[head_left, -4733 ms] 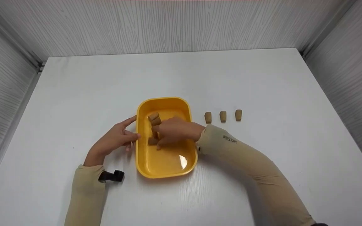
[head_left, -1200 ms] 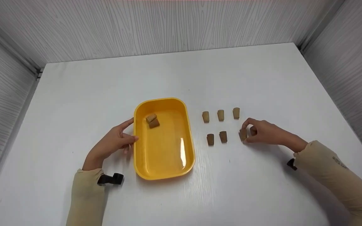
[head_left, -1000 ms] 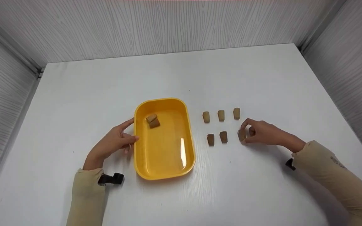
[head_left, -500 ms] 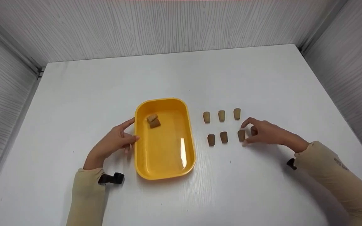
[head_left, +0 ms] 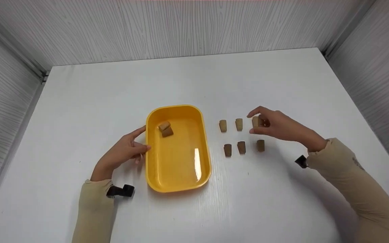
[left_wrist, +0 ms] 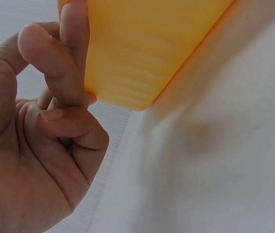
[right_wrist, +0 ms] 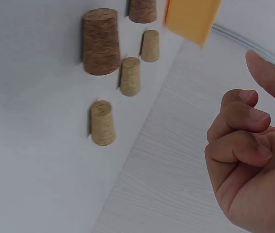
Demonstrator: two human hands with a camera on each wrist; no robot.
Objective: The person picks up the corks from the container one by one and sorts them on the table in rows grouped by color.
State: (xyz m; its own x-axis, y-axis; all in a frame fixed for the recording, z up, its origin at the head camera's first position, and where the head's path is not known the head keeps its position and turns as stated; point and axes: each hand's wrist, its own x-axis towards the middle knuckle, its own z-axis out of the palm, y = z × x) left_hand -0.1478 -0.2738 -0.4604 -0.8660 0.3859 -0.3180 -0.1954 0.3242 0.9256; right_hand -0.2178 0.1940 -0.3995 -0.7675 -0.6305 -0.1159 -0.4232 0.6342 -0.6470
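Note:
My left hand holds the left rim of a yellow plastic tray, thumb over the edge; the left wrist view shows curled fingers by the tray's wall. Inside the tray lie a lighter cork stopper and a darker one. My right hand hovers over the rightmost light cork stopper, thumb and index finger spread, holding nothing. Left of it are two more light stoppers. Nearer me, three dark brown cork stoppers form a second row.
A white tabletop bears everything. Grey wood-grain panels enclose the back and both sides. Each sleeve carries a black wrist mount, one by the left cuff.
Earlier my right hand reached into the tray; then it set the third dark stopper down beside the other two. Since letting go, it has moved back over the light row. My left hand stays put.

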